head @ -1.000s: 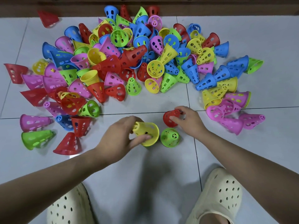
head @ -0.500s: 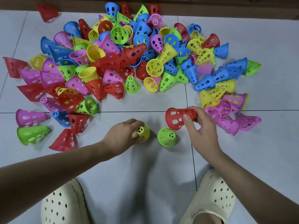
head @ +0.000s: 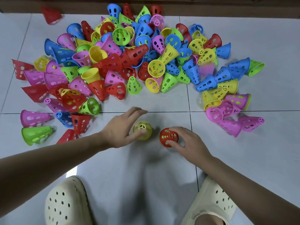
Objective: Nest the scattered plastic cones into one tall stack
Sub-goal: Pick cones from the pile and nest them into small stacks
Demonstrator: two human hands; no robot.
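Note:
A yellow cone [head: 142, 130] stands upright on the tiled floor in front of me. My left hand [head: 121, 127] is beside it, fingers spread, with only the thumb touching the cone's side. Just to the right, a red cone [head: 168, 137] sits over a green cone, whose green shows through the red cone's holes. My right hand [head: 188, 141] grips the red cone from the right. A big scattered pile of red, blue, green, yellow and pink perforated cones [head: 129, 62] covers the floor beyond both hands.
A cluster of pink cones [head: 230, 117] lies at the right, and loose green and pink cones [head: 36, 134] at the left. My two cream perforated shoes [head: 66, 202] [head: 212, 200] are at the bottom. A dark strip [head: 227, 5] borders the floor's far edge.
My left hand turned the yellow cone upright onto the floor and spread its fingers. My right hand carried the red cone down over the green cone.

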